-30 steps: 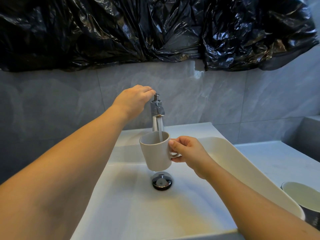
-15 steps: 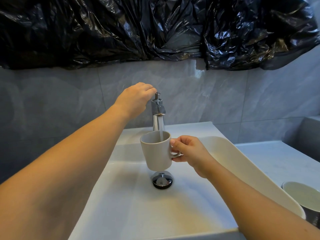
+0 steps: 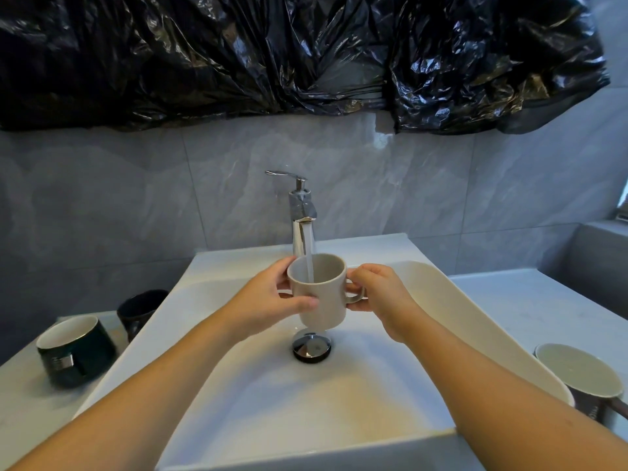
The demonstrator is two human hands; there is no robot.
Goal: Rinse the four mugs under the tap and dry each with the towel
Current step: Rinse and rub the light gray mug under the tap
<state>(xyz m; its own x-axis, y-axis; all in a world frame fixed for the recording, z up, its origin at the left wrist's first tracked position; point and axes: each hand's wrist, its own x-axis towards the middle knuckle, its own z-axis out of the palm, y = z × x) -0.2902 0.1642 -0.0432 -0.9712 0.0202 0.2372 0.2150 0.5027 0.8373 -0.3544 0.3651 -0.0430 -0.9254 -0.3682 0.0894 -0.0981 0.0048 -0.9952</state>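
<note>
Water from the tap point(image 3: 300, 212) runs into the beige mug point(image 3: 319, 294), held upright over the sink point(image 3: 339, 396) drain point(image 3: 311, 348). Left hand point(image 3: 268, 300) wraps the mug's body, right hand point(image 3: 380, 294) pinches its handle. Two dark mugs point(image 3: 73, 351) on the left counter, another mug point(image 3: 582, 379) at right.
</note>
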